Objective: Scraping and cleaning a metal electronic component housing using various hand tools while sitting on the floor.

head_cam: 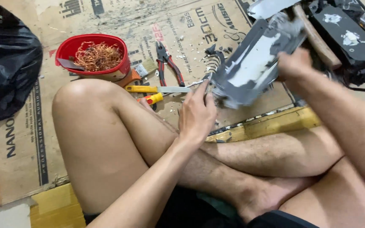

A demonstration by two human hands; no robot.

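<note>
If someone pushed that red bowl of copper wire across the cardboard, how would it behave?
The red bowl looks wide and low, so it would probably slide rather than tip. The copper wire is a loose tangle heaped about rim height, so strands might spill. It is likely light for its size.

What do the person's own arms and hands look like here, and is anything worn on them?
Both arms are bare from the frame edge to the fingers: no sleeves, gloves, watch or rings show. The left hand is sharp enough to see plain, uncovered fingers. The right hand is blurred, so small details cannot be told, but no covering shows. The right forearm has fine hair.
</note>
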